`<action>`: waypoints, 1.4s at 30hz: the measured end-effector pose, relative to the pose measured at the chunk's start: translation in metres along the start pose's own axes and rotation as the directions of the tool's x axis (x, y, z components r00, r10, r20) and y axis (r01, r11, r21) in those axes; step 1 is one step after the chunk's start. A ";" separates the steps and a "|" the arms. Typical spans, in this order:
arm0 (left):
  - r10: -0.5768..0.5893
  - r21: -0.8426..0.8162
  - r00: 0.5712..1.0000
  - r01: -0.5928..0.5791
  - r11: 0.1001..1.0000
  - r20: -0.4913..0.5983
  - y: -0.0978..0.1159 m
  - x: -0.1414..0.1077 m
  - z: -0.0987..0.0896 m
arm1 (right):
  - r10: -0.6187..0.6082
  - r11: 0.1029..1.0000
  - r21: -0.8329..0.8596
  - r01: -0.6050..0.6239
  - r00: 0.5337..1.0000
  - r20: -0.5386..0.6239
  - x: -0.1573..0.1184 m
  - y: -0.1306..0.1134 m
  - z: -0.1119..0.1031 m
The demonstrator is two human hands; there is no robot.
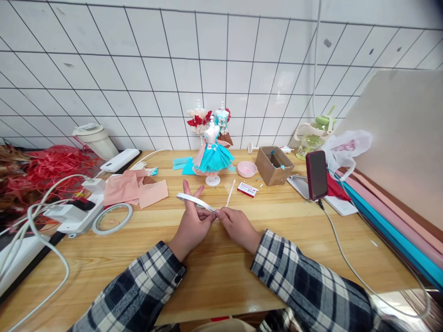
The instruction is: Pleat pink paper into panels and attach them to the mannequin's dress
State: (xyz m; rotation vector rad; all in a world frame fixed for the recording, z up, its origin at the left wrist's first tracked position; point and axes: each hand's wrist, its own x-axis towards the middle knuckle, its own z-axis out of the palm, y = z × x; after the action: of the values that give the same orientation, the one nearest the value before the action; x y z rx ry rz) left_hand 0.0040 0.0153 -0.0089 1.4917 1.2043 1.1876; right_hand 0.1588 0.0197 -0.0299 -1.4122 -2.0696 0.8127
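A narrow white roll of tape (196,201) rests on the fingers of my left hand (194,226), two of which poke up through its ring. My left thumb and fingertips pinch at its near edge. Against them, the closed fingers of my right hand (238,226) pinch the tape's end; the exact grip is too small to make out. A thin white strip (230,192) reaches up from beside my right fingers. Beyond my hands stands a small dress form in a turquoise and pink paper dress (216,157), with two more dressed forms behind it.
On the left are a larger tape roll (113,219), pink crepe paper (154,193), a power strip (81,212) and cables. Rightward stand a pink bowl (247,169), a small red-and-white box (247,189), a cardboard box (274,166), a phone (316,175) and a green-lidded bottle (313,136).
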 end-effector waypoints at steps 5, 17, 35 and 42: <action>0.005 -0.015 1.000 -0.005 1.000 -0.002 0.001 0.000 -0.001 | 0.002 0.991 0.132 -0.001 1.000 -0.006 0.003 0.006 0.003; 0.002 -0.006 1.000 -0.002 1.000 0.021 0.002 0.001 -0.002 | 0.008 0.991 0.132 -0.006 1.000 -0.012 0.003 0.006 0.001; -0.028 -0.081 0.997 0.033 0.996 0.072 -0.004 0.003 -0.004 | 0.018 0.993 0.119 -0.024 0.999 0.045 0.005 0.009 -0.002; -0.034 -0.079 0.995 0.041 0.996 0.092 -0.002 0.000 -0.001 | 0.018 0.967 0.253 -0.026 0.999 0.034 0.007 0.013 -0.002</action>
State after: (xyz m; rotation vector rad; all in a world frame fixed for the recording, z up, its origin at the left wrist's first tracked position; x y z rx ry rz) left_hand 0.0024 0.0158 -0.0104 1.4413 1.1055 1.1188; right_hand 0.1658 0.0304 -0.0375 -1.2910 -1.8957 1.0734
